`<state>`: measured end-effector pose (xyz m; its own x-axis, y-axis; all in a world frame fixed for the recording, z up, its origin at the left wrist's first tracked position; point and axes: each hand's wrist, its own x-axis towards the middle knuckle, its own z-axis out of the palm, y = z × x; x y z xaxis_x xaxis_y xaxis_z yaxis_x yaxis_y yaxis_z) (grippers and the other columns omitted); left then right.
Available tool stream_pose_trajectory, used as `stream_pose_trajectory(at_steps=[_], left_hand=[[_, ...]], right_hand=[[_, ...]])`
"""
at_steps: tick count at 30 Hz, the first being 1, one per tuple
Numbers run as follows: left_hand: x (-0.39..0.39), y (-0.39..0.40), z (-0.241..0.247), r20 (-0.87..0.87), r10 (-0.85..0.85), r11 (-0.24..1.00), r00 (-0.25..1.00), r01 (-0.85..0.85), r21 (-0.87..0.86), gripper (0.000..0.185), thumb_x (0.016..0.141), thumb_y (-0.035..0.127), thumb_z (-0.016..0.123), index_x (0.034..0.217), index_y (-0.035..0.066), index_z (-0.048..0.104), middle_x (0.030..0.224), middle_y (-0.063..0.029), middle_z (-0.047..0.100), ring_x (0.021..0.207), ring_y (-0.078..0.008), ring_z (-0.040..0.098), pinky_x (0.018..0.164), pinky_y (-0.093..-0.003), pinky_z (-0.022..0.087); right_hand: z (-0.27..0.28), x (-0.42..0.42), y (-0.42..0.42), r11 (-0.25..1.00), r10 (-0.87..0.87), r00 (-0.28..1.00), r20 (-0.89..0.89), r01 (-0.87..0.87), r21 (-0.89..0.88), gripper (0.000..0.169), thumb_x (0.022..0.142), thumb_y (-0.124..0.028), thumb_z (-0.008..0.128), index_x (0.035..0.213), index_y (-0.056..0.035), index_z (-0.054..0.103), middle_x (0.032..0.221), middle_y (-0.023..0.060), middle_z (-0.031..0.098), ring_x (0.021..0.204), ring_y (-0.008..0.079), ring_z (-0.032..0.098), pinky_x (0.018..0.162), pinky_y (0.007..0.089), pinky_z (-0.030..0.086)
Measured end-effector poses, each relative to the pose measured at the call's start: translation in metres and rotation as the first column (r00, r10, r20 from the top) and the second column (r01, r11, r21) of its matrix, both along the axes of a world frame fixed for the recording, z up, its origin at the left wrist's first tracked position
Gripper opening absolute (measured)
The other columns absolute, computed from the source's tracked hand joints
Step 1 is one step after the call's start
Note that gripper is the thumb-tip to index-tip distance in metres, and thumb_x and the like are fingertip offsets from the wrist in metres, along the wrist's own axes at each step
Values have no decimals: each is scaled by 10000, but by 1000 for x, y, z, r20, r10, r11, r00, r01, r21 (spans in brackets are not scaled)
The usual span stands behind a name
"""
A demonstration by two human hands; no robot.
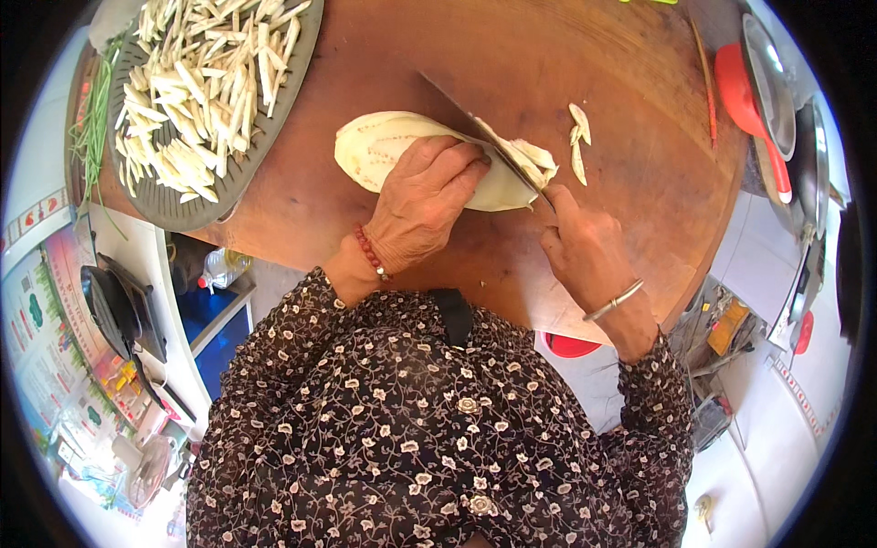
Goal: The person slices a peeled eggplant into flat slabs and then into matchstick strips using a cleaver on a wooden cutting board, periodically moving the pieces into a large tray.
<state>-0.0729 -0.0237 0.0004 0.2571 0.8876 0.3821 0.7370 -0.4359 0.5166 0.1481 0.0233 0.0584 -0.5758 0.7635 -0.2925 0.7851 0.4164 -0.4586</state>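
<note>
A pale, seed-flecked slab, apparently peeled eggplant (366,151), lies flat on the wooden table (425,253). My left hand (428,195) presses it down with bent fingertips, near the blade. My right hand (589,240) grips a kitchen knife (473,123), its handle mostly hidden in the fingers. The blade slants across the slab's right end. Cut pieces (534,161) lean together just right of the blade. A few thin slivers (579,144) lie apart, farther right on the wood.
At the upper left, a dark ridged tray (253,161) holds a heap of pale cut strips (205,89). Long green stalks (92,130) lie beyond it. A red-handled pan (743,89) is at the right, near a thin red-tipped stick (709,103). The table's curved edge (719,226) runs down the right side.
</note>
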Motion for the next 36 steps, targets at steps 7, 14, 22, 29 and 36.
stream_pose_trajectory(at_steps=[7, 14, 22, 29, 36], left_hand=[[-1, -4, -4, 48, 37, 999, 998, -36, -24, 312, 777, 49, 544, 1056, -61, 632, 1140, -145, 590, 1072, -316, 550, 916, -388, 490], [2, -4, 0, 58, 57, 998, 997, -56, -20, 308, 767, 47, 555, 1044, -59, 635, 1154, -147, 594, 1071, -312, 551, 913, -377, 489], [-10, 1, 4, 50, -3, 1000, 999, 3, -6, 312, 754, 37, 561, 1041, -56, 640, 1129, -141, 611, 1069, -311, 563, 900, -381, 500], [-9, -1, -3, 74, 86, 995, 994, -90, 51, 324, 752, 31, 554, 1051, -62, 639, 1134, -147, 609, 1073, -318, 569, 896, -384, 508], [-5, 0, 2, 80, 61, 998, 995, -63, 31, 330, 748, 33, 551, 1054, -48, 647, 1130, -134, 610, 1071, -307, 563, 905, -378, 498]], right_hand=[[50, 0, -20, 996, -5, 1000, 4, 5, -84, 316, 799, -47, 587, 1113, -31, 557, 677, 234, 598, 650, 417, 614, 589, 491, 472], [20, -11, -16, 995, -2, 985, 175, 20, -100, 292, 801, -45, 583, 1087, -12, 534, 652, 226, 585, 631, 415, 607, 582, 501, 468], [23, -9, -5, 1000, -25, 998, -59, 25, -11, 273, 808, -53, 581, 1072, -18, 524, 680, 250, 584, 649, 433, 606, 582, 499, 468], [52, -9, -26, 983, -84, 996, -13, 80, -163, 256, 812, -56, 575, 1061, -25, 527, 705, 261, 587, 676, 449, 605, 602, 515, 464], [-8, -14, -23, 999, -46, 993, 113, 47, -6, 251, 820, -77, 593, 1056, -18, 531, 697, 245, 600, 679, 438, 611, 611, 515, 478]])
